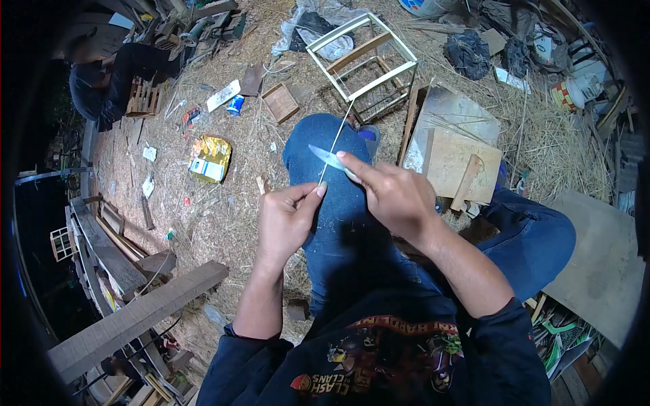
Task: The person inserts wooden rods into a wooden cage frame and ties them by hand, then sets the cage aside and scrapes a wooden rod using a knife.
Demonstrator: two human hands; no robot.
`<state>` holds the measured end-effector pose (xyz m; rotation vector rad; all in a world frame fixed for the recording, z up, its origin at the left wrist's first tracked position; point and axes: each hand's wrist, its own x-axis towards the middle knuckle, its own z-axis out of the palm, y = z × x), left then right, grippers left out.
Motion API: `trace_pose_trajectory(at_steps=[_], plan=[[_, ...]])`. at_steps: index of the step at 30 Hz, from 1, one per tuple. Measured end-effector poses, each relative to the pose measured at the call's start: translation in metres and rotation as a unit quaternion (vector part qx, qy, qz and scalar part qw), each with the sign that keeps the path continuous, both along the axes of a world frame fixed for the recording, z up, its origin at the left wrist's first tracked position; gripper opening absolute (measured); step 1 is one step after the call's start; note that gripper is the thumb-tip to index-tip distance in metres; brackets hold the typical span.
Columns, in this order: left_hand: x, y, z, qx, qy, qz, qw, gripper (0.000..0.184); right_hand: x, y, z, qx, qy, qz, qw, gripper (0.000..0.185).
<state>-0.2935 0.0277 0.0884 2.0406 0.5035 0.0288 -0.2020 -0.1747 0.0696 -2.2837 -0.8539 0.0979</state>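
Note:
A thin light strip slants up from my left hand, over the knee of my blue jeans. The thumb and fingers of that hand pinch its lower end. My right hand is closed round a knife, with the index finger stretched along the back of the blade. The blade lies across the strip, a little above my left fingertips, and its tip points left. Most of the knife's handle is hidden inside my right hand.
Beyond my knee stands a wooden frame. Wooden boards lie right of my knee, and a small wooden tray and a yellow packet lie left. A beam juts in at lower left. Another person sits at upper left.

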Motion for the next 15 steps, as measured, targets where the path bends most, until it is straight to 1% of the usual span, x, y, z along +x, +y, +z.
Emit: trace_pose_trajectory(at_steps=[1,4,8,10,13,15], plan=[[0.0,-0.002,0.002,0.034,-0.001,-0.007,0.999,0.02,-0.002,-0.001,0.004,-0.018,0.004,0.009,1.0,0.044],[-0.002,-0.002,-0.005,0.044,-0.031,-0.014,0.998,0.02,-0.002,-0.006,0.005,-0.032,0.013,0.022,0.999,0.044],[0.0,-0.006,0.003,0.057,-0.005,-0.007,0.998,0.019,0.004,-0.003,0.001,-0.001,0.007,0.012,1.0,0.045],[0.001,-0.007,0.007,0.11,-0.028,-0.036,0.993,0.017,0.001,-0.004,0.005,-0.019,0.011,0.02,1.0,0.044],[0.002,-0.01,0.013,0.134,-0.018,-0.05,0.99,0.016,0.003,-0.007,0.007,-0.034,0.013,0.028,0.999,0.042],[0.003,-0.011,0.014,0.154,-0.022,-0.056,0.986,0.016,0.007,-0.007,0.002,-0.011,0.011,0.025,1.0,0.042]])
